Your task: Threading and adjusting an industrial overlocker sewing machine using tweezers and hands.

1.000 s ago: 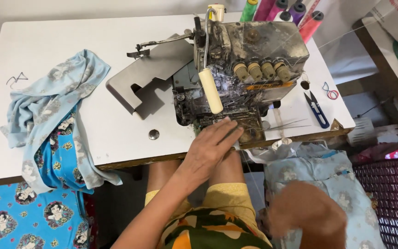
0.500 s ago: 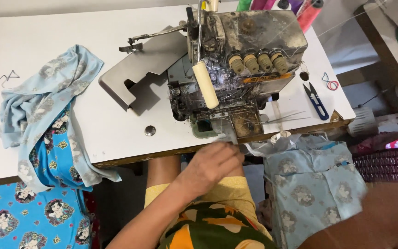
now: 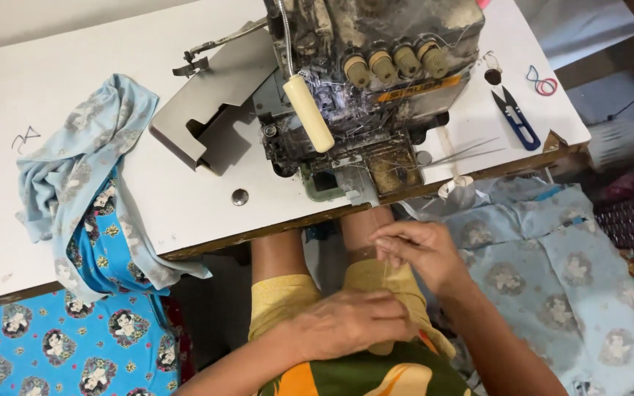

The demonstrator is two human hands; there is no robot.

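- The left hand (image 3: 350, 323) has dropped from the table edge to the lap, at 6 o'clock from the sewing machine (image 3: 365, 88).
- The right hand (image 3: 420, 253), earlier low and blurred, now sits beside it.
- Both hands curl, fingertips pinching a thin thread (image 3: 384, 268) over the knees.
- Pale blue fabric (image 3: 552, 264) lies at 3 o'clock.

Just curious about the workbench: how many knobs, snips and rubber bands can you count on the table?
Tension knobs on the sewing machine: 4
Thread snips: 1
Rubber bands: 2
Total: 7
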